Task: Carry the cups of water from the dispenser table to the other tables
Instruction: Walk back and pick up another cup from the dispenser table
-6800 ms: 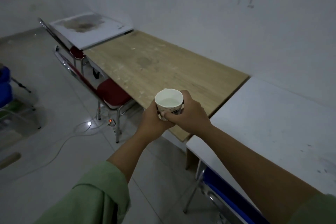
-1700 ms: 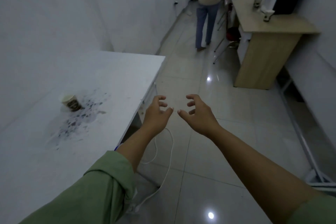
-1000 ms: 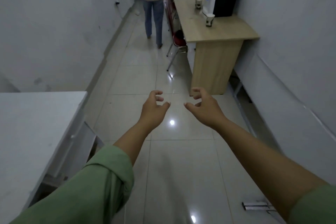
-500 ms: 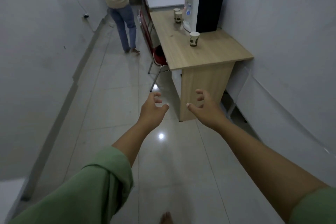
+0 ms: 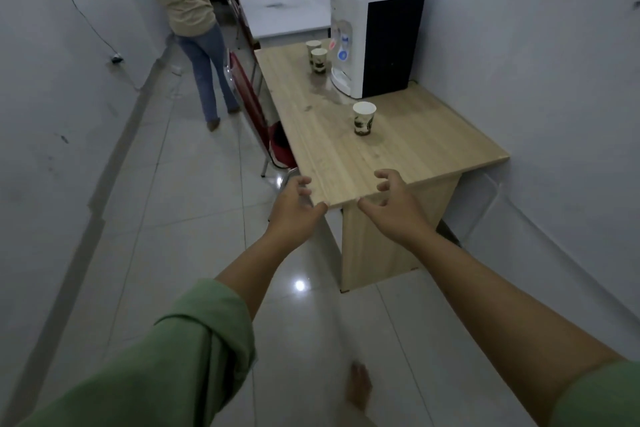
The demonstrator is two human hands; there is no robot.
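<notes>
Closer now than half a second ago, the light wooden dispenser table point(image 5: 408, 146) fills centre frame. White-and-black water dispenser point(image 5: 377, 31) stands at 12 o'clock. Left hand point(image 5: 294, 211) and right hand point(image 5: 394, 208), both empty with fingers spread and curled, hover at the near edge. Nearest patterned paper cup point(image 5: 363, 118) stands mid-table; two more paper cups point(image 5: 317, 55) stand just left of the dispenser.
</notes>
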